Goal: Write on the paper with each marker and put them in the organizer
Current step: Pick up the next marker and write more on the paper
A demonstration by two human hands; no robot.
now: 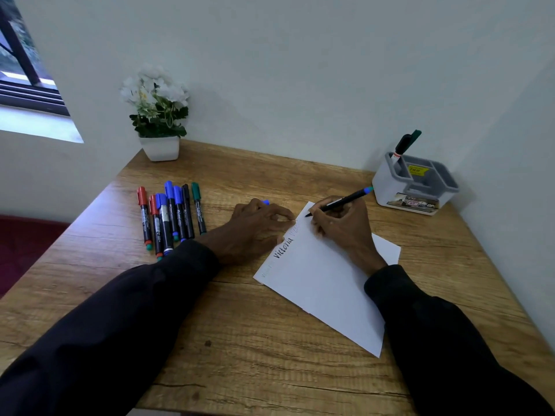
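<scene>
Right hand (342,226) writing on the paper (324,283) with a marker (339,202); left hand (255,226) pinning the sheet's edge.

The right hand grips the marker, tip down near the paper's far corner, its long axis rising up and right to a blue end toward the organizer (414,187). The left hand lies curled over a blue cap (265,202), mostly hidden; whether it grips it I cannot tell. "Victoria" reads along the sheet's left edge; fainter words beside it are illegible. Seven markers (171,217) lie side by side to the left, caps away. Two markers (407,142) stand tilted in the organizer's back-left slot at the table's (270,340) far right corner. Bare wood lies open in front.
</scene>
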